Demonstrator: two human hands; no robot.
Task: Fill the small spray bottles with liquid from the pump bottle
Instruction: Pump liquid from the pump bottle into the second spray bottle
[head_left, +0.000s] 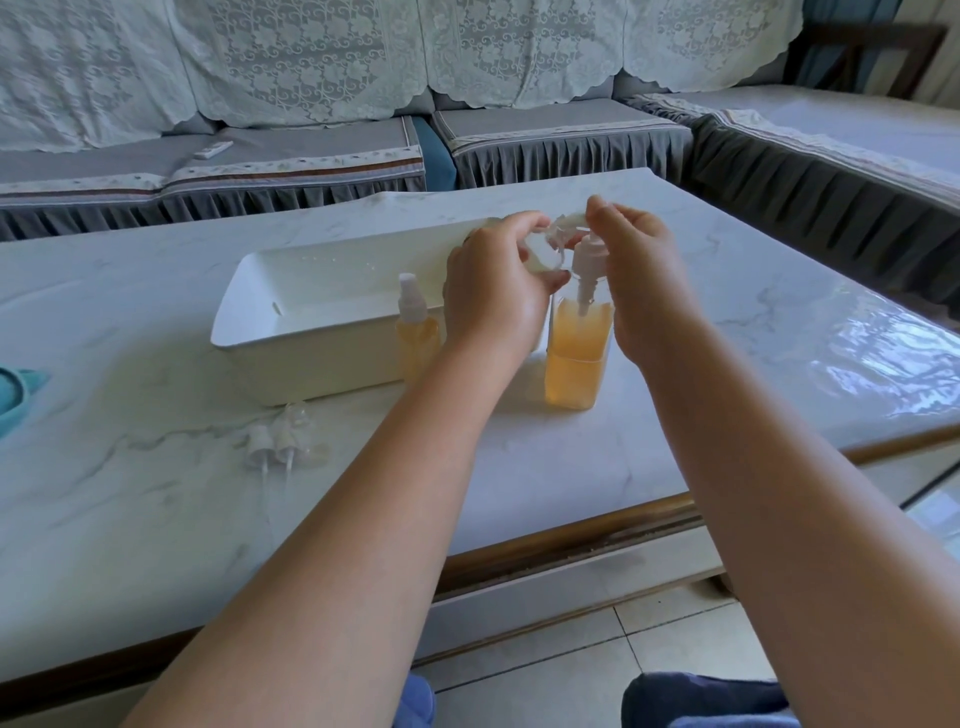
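The pump bottle (575, 358) holds orange liquid under a white pump. The spray bottle (417, 332) is orange with a white cap. The tray (291, 332) is white, the table (727, 322) white-grey marble pattern.

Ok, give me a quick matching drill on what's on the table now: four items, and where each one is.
Items:
1. pump bottle
2. capped spray bottle
3. loose spray heads
4. white tray

Places:
A. lying on the marble, near side of the tray
B. under the right hand
C. standing against the tray's near wall, left of the left hand
D. behind both bottles

Pairs: 1-B, 2-C, 3-A, 4-D
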